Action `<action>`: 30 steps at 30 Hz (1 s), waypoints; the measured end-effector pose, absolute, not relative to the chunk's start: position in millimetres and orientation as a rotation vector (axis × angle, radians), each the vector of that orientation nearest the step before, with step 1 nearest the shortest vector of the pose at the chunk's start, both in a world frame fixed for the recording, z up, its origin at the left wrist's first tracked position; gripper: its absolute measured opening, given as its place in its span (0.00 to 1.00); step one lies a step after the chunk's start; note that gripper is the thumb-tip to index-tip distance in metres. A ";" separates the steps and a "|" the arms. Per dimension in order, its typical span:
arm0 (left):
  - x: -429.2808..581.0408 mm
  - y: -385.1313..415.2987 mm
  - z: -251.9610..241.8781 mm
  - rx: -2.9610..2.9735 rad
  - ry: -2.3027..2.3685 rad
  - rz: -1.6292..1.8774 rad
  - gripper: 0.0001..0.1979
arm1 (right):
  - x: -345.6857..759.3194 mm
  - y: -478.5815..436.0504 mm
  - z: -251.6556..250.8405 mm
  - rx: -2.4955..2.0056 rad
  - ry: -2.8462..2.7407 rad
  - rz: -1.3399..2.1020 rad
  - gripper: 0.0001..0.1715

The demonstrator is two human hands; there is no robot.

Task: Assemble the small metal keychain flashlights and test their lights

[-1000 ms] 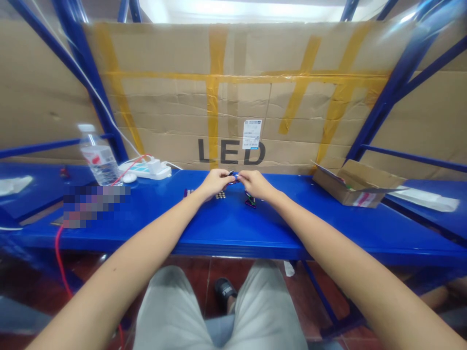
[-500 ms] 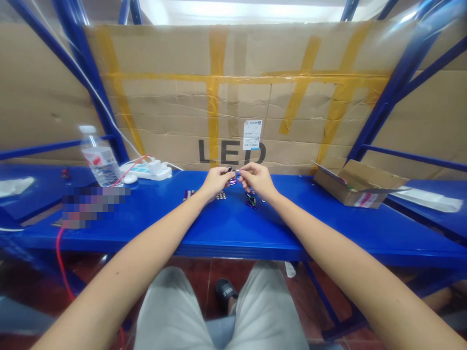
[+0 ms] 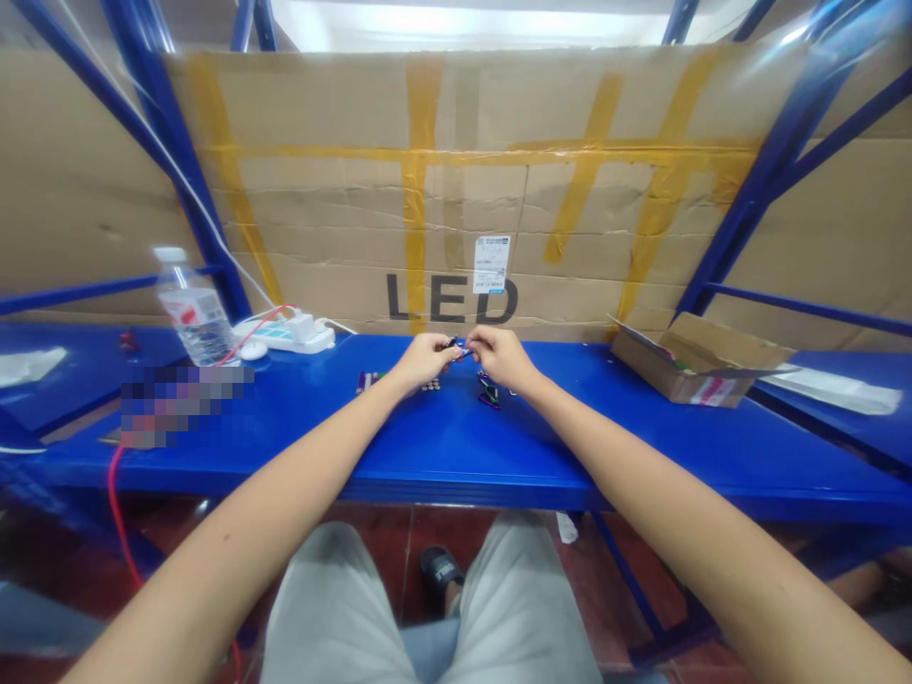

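Note:
Over the blue table (image 3: 456, 451), my left hand (image 3: 427, 361) is closed in a pinch on a small dark piece (image 3: 451, 343). Close beside it, my right hand (image 3: 499, 357) has its fingers pressed together at a thin, shiny part (image 3: 466, 352) between both hands. These parts are too small to name. Below my right hand lie dark loops with green and purple edges (image 3: 488, 391). Several small round metallic pieces (image 3: 431, 385) sit by my left hand, partly hidden. Small purple and pale cylinders (image 3: 366, 381) stand further left.
An open cardboard box (image 3: 712, 366) is on the right. On the left are a water bottle (image 3: 196, 318), a white power strip (image 3: 292, 332) and a red cable (image 3: 118, 503). A large cardboard sheet (image 3: 342, 218) stands behind the table.
Both hands have lowered slightly. The thin part between them now sits lower and at a different tilt, and the purple piece seen beneath the fingers no longer shows clearly.

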State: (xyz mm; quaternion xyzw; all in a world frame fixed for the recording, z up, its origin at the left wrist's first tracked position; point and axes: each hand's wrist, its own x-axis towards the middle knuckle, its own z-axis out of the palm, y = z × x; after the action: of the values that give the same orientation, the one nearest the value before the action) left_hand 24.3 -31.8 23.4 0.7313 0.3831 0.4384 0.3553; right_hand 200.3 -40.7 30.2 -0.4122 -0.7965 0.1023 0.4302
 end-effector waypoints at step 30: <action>1.3 -26.6 34.0 2.667 0.968 1.166 0.04 | 204.3 -38.7 29.0 -1.000 -1.891 0.301 0.08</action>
State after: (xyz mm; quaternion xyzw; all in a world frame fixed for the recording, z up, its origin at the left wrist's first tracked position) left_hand 1.3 -26.6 34.0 0.8688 0.3154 0.3799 0.0368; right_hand 204.3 -38.7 29.0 -0.4083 -0.7721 0.1230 0.4713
